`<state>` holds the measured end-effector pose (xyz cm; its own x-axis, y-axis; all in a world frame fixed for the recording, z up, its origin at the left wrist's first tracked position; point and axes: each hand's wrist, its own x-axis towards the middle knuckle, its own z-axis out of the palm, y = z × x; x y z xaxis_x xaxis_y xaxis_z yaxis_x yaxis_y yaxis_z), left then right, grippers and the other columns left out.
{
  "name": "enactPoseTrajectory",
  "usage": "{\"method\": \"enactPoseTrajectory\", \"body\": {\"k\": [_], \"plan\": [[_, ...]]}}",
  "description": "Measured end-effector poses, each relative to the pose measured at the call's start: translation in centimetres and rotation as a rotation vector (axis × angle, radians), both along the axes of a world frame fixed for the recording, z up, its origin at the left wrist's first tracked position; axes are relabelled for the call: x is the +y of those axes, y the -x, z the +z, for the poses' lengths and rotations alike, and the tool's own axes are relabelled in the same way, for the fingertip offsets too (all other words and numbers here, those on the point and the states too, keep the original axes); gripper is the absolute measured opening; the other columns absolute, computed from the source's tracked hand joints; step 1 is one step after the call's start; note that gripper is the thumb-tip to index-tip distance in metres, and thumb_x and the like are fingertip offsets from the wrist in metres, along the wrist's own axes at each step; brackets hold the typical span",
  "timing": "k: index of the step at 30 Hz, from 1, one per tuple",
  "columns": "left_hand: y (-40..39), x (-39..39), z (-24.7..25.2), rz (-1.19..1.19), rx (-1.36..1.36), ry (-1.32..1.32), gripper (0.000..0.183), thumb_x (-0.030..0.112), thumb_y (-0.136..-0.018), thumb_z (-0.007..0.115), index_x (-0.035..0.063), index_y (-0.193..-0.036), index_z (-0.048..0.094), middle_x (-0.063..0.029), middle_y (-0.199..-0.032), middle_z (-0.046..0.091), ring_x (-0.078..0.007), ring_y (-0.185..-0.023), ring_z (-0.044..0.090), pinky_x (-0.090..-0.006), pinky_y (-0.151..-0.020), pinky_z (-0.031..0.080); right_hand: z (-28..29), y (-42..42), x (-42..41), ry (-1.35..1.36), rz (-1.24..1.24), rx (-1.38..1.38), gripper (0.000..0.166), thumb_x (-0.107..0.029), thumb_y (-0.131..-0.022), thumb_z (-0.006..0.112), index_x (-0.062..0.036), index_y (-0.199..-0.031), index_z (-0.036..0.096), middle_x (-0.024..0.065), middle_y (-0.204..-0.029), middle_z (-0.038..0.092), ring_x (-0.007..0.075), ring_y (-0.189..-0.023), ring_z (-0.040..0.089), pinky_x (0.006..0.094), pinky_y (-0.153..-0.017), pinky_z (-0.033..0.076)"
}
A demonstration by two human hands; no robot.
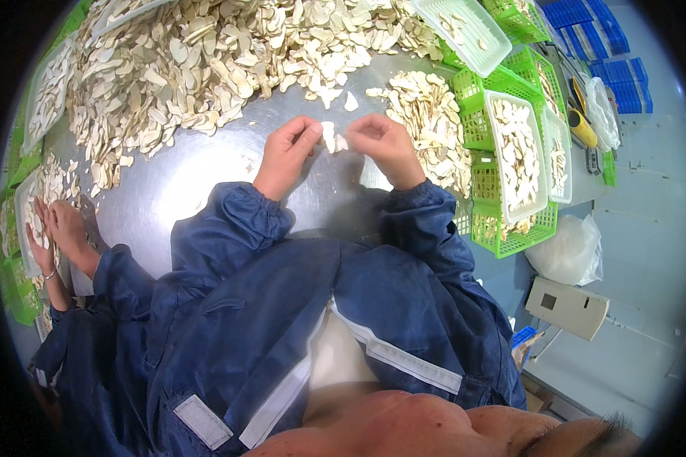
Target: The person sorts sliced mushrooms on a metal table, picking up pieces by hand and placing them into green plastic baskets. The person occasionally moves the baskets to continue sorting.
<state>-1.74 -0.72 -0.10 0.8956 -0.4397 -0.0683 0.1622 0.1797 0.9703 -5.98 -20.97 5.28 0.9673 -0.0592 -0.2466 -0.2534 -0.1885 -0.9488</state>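
Note:
Between finger and thumb, my left hand (290,155) pinches a pale dried slice (328,136), possibly mushroom. My right hand (384,147) is curled beside it, its blurred fingertips at the edge of a small pale piece (340,143); whether they grip it is unclear. Both hands are just above a shiny metal table (228,154). One loose slice (350,101) lies a little beyond them. A large heap of similar slices (206,68) spreads across the far side and left. To the right of my right hand is a smaller pile (429,114).
Green plastic baskets (483,165) line the right edge, with a white tray of slices (517,160) on them. Another white tray (469,34) holds a few pieces. At left, a co-worker's hands (63,228) are over a white tray (26,223). A yellow roll (582,128) sits far right.

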Motion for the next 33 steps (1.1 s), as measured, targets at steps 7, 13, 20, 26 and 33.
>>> {"method": "enactPoseTrajectory", "body": {"k": [7, 13, 20, 26, 33], "plan": [[-0.1, 0.0, -0.2, 0.002, 0.011, 0.003, 0.022, 0.024, -0.101, 0.061, 0.0040, -0.095, 0.066, 0.0030, -0.080, 0.062, -0.0051, -0.072, 0.053, -0.0213, -0.067, 0.045, 0.9, -0.1, 1.6, -0.020, 0.067, 0.010, 0.020, -0.020, -0.093, 0.068, -0.0010, -0.099, 0.070, -0.0002, -0.085, 0.067, 0.0067, -0.077, 0.058, 0.0224, -0.073, 0.046], [-0.1, -0.1, -0.5, -0.002, 0.036, 0.035, 0.021, 0.023, -0.101, 0.061, 0.0033, -0.095, 0.066, 0.0024, -0.078, 0.062, -0.0051, -0.071, 0.053, -0.0211, -0.065, 0.044, 0.4, -0.2, 1.8, -0.117, 0.101, 0.051, 0.023, -0.025, -0.095, 0.066, -0.0018, -0.095, 0.070, -0.0008, -0.085, 0.067, 0.0073, -0.080, 0.059, 0.0232, -0.076, 0.047], [-0.1, -0.1, -0.4, 0.004, 0.013, 0.042, 0.021, 0.023, -0.101, 0.060, 0.0031, -0.095, 0.066, 0.0024, -0.078, 0.062, -0.0048, -0.070, 0.053, -0.0208, -0.064, 0.044, 0.1, -0.2, 1.5, -0.148, 0.137, 0.040, 0.026, -0.027, -0.096, 0.064, -0.0016, -0.097, 0.069, -0.0003, -0.087, 0.067, 0.0081, -0.081, 0.059, 0.0234, -0.077, 0.047], [-0.1, -0.1, -0.6, -0.014, -0.009, 0.009, 0.022, 0.024, -0.102, 0.058, 0.0048, -0.094, 0.065, 0.0031, -0.081, 0.061, -0.0037, -0.071, 0.051, -0.0199, -0.065, 0.042, -0.1, 0.0, 1.0, -0.175, 0.149, 0.023, 0.025, -0.027, -0.097, 0.064, -0.0022, -0.099, 0.068, -0.0007, -0.087, 0.065, 0.0083, -0.082, 0.058, 0.0233, -0.078, 0.046], [-0.1, -0.3, -0.3, -0.011, 0.099, 0.109, 0.019, 0.024, -0.101, 0.060, 0.0053, -0.097, 0.063, 0.0028, -0.078, 0.061, -0.0036, -0.067, 0.050, -0.0198, -0.060, 0.040, 0.1, 0.1, 1.0, -0.171, 0.131, 0.020, 0.024, -0.025, -0.097, 0.063, -0.0019, -0.100, 0.067, -0.0006, -0.089, 0.065, 0.0085, -0.083, 0.058, 0.0236, -0.078, 0.046]]}}
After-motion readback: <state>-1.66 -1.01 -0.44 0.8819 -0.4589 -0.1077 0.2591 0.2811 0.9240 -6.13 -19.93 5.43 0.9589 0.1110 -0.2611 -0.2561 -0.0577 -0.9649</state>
